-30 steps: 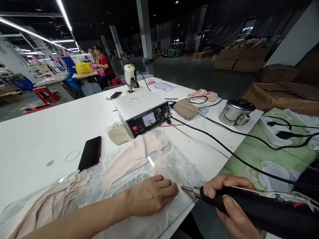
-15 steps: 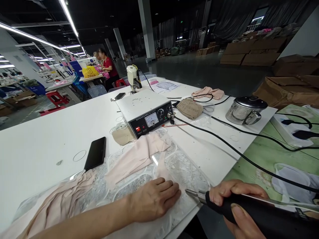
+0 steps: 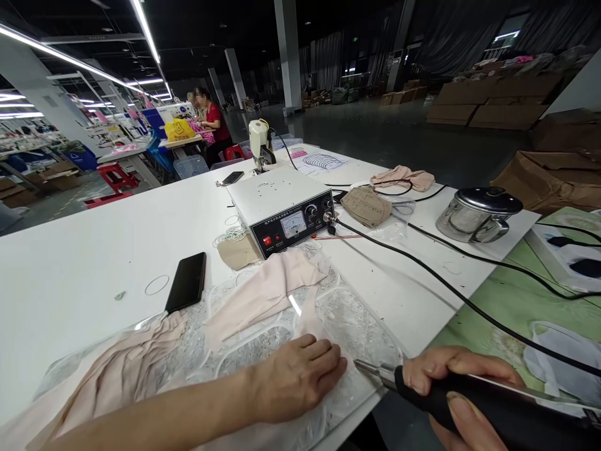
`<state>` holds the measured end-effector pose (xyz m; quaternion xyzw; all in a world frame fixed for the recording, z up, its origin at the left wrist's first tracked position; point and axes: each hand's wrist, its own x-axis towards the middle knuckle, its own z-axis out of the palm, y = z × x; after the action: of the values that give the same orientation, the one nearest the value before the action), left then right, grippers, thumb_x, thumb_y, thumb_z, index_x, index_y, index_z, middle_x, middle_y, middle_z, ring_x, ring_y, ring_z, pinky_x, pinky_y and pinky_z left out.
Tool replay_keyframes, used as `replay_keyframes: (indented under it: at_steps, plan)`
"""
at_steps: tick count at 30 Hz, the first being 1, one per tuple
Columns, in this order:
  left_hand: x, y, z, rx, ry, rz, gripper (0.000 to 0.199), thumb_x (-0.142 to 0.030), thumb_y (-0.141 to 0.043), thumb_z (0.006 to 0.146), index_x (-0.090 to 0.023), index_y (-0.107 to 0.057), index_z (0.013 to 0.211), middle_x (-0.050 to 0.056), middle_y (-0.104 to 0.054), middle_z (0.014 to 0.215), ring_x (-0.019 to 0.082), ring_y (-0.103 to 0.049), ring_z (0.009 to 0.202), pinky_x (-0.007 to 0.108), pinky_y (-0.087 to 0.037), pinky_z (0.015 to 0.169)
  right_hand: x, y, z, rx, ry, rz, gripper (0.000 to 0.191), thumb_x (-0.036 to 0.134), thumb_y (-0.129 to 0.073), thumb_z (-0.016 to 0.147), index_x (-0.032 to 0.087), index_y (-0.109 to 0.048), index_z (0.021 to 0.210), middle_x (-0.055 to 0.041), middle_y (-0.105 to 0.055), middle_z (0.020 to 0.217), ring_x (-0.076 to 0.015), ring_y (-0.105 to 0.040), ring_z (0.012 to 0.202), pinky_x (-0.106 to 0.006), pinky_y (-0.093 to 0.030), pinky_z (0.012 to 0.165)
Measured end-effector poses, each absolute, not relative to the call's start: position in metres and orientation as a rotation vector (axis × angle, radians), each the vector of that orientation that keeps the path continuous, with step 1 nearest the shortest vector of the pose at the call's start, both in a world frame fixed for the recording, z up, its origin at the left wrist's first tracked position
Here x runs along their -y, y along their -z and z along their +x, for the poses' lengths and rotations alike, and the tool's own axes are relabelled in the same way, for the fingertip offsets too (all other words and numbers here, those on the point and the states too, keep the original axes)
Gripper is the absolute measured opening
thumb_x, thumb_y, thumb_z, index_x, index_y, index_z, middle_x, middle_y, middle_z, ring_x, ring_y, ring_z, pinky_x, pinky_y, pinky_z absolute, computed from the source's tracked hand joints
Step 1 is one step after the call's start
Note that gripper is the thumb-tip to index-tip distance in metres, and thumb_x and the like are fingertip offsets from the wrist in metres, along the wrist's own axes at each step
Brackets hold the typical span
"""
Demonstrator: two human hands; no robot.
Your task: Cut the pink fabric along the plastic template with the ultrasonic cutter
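- With the left hand as the middle of the clock, the white table [image 3: 113, 250] sits slightly farther toward 3 o'clock in the view than in the frame before, and everything on it shifts the same way.
- The clear board [image 3: 361, 313] lies flat on the table, under the cloth and the hand.
- The meter box [image 3: 291, 222] stands at 12 o'clock, its black front facing the person.
- The pale pink cloth is thin and matte: a rumpled pile [image 3: 117, 369] fans out in soft folds at 9 o'clock, a creased piece [image 3: 267, 288] lies near 11, and a narrow strip [image 3: 310, 313] runs smooth from 12 down to the left fingers.
- The black tool [image 3: 526, 419] slants in from 4 o'clock, its bare metal tip [image 3: 369, 368] pointing at 9, just beside the left fingertips, as before.
- The right hand [image 3: 457, 369] wraps the tool's handle, forefinger bent over the top, thumb pressed along the near side.
- The left hand [image 3: 298, 376] rests on the strip, fingers bent and pressed together; whether they pinch it, I cannot tell.
- The lidded mug [image 3: 476, 216] stands near 2 o'clock, the dark phone [image 3: 188, 280] near 10.
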<state>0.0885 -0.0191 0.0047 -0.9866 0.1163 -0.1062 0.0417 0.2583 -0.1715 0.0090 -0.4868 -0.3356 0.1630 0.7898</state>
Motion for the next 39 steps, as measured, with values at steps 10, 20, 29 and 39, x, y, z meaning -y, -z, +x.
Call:
replay_keyframes:
  at_steps: [10, 20, 29, 39]
  plan:
    - [0.019, -0.001, 0.088, -0.338, 0.277, -3.04, 0.029, -0.01, -0.039, 0.1, -0.003, -0.054, 0.123, 0.015, -0.063, 0.108, 0.02, -0.06, 0.094, 0.031, -0.047, 0.074, 0.161, -0.008, 0.26, 0.773, -0.41, -0.986, 0.01, 0.024, -0.062, 0.084, 0.024, -0.055, 0.09, 0.0001, -0.054, 0.074, -0.0156, -0.06, 0.06, -0.035, -0.059, 0.057]
    - [0.019, -0.002, 0.087, -0.34, 0.335, -3.058, 0.028, -0.01, -0.04, 0.099, -0.002, -0.055, 0.121, 0.016, -0.063, 0.107, 0.021, -0.06, 0.093, 0.031, -0.047, 0.073, 0.148, -0.007, 0.253, 0.759, -0.38, -0.975, 0.009, 0.024, -0.061, 0.086, 0.023, -0.054, 0.09, 0.0, -0.055, 0.075, -0.0138, -0.059, 0.059, -0.034, -0.057, 0.056]
    - [0.02, 0.003, 0.085, -0.307, 0.376, -3.093, 0.029, -0.01, -0.037, 0.1, -0.003, -0.053, 0.123, 0.015, -0.063, 0.108, 0.021, -0.059, 0.096, 0.032, -0.047, 0.076, 0.147, -0.009, 0.255, 0.829, -0.368, -0.964, 0.007, 0.023, -0.06, 0.087, 0.024, -0.053, 0.089, 0.0001, -0.056, 0.074, -0.0135, -0.059, 0.058, -0.033, -0.058, 0.055]
    - [0.019, -0.001, 0.083, -0.293, 0.421, -3.084, 0.029, -0.009, -0.033, 0.102, -0.005, -0.053, 0.121, 0.015, -0.063, 0.106, 0.02, -0.061, 0.096, 0.03, -0.05, 0.075, 0.155, -0.01, 0.254, 0.81, -0.441, -0.975, 0.008, 0.023, -0.062, 0.086, 0.025, -0.055, 0.09, -0.0005, -0.057, 0.073, -0.0155, -0.061, 0.059, -0.032, -0.056, 0.054]
